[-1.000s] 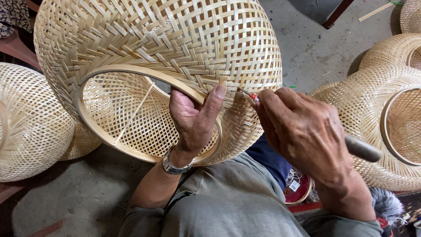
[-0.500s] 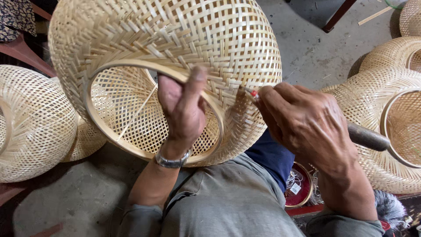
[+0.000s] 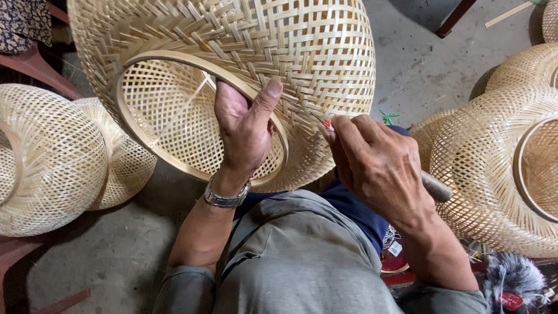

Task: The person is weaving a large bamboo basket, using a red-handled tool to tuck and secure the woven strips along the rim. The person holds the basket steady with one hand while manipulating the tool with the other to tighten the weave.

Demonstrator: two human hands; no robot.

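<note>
I see my left hand clamped on the light, springy woven bamboo lampshade's stiff rim hoop, right hand closed around a wooden-handled tool.

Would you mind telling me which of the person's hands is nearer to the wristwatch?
Left. The wristwatch sits on that arm's wrist, right below the left hand gripping the woven bamboo basket rim. The right hand holds a tool apart, on the other side.
</note>
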